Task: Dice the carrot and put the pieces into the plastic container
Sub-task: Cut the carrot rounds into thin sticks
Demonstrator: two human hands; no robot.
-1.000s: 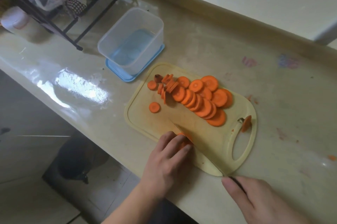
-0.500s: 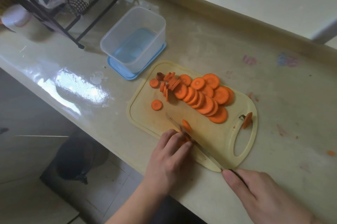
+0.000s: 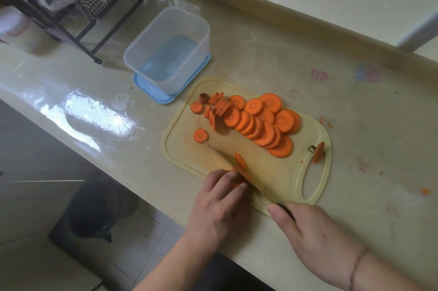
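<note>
Left hand (image 3: 219, 198) curls over last carrot stub (image 3: 238, 178) at near edge of cutting board (image 3: 279, 184). Right hand (image 3: 315, 241) grips knife (image 3: 227, 160), blade running diagonally away-left, touching left fingertips. Slices (image 3: 258, 122) lie beyond blade; plastic container (image 3: 166, 46) farther left, no carrot inside.

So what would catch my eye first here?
The bright orange carrot slices fanned across the pale cutting board. Next, the left hand pinning a carrot piece at the board's near edge while the right hand works the knife.
</note>
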